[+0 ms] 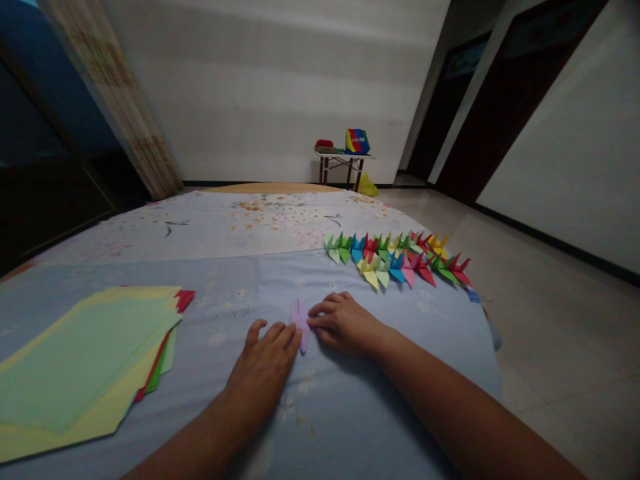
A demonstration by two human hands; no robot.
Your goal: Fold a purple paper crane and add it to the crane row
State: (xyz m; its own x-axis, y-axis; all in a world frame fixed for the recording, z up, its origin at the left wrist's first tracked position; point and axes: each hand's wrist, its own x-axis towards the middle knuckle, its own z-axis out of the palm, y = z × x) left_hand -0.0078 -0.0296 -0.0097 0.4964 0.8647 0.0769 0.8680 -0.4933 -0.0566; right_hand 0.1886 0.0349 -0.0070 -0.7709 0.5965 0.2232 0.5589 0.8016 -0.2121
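A narrow folded strip of lilac origami paper [301, 325], pointed at both ends, lies on the cloth between my hands. A slit runs down its upper part. The fingertips of my left hand [267, 357] press on its left edge, with the little finger raised apart. From the other side, my right hand [345, 323] has its thumb and fingers closed together at the right edge. Beyond my right hand stand two rows of folded paper cranes [395, 267] in green, blue, red, yellow and pink.
A stack of coloured paper sheets [85, 360], pale green and yellow on top, lies at the left. The table wears a pale blue flowered cloth [380, 420] and a white one [210, 230]. A small side table [345, 157] stands by the wall, a yellow bag [367, 185] beside it.
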